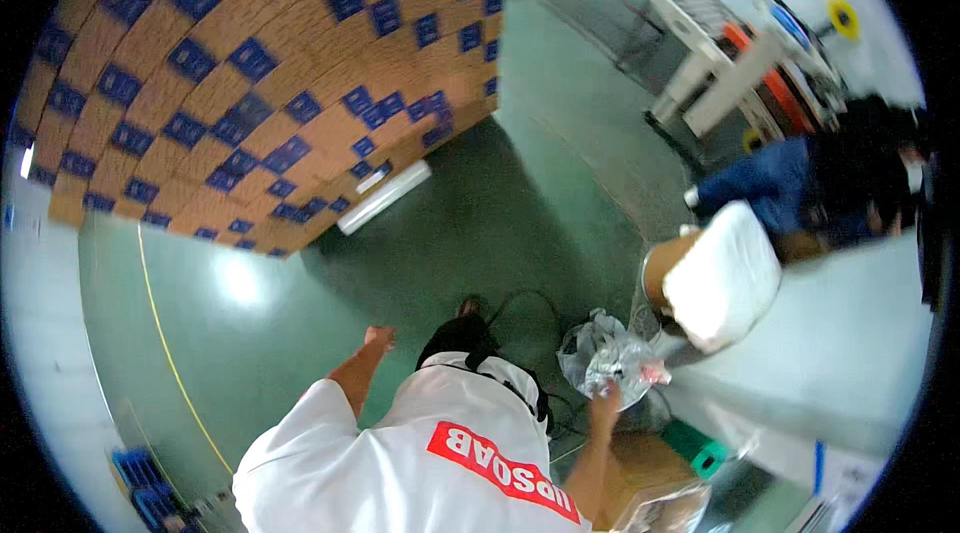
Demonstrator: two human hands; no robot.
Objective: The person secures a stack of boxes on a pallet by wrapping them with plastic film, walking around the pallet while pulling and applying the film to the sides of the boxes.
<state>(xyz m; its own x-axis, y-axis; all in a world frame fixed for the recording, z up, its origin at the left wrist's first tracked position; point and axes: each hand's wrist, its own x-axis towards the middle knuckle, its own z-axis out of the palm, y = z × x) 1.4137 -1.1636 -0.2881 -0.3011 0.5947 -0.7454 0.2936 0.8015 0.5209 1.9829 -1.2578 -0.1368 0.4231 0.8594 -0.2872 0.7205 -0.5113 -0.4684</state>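
Looks like a warehouse or packing area, tbh. Biggest giveaway is that massive stack of brown cartons [290,153] with blue patches, packed in tight rows. Then there's the smooth green floor [330,323], shiny enough to throw back a bright light, with a yellow line [168,345] running along it. Upper right has a chunky pale-and-orange machine [770,73], kind unclear, and near it sits a round brown drum [662,271] with something white over it.

Green floor [560,193]; a dark cable [525,292] lies curved on it.
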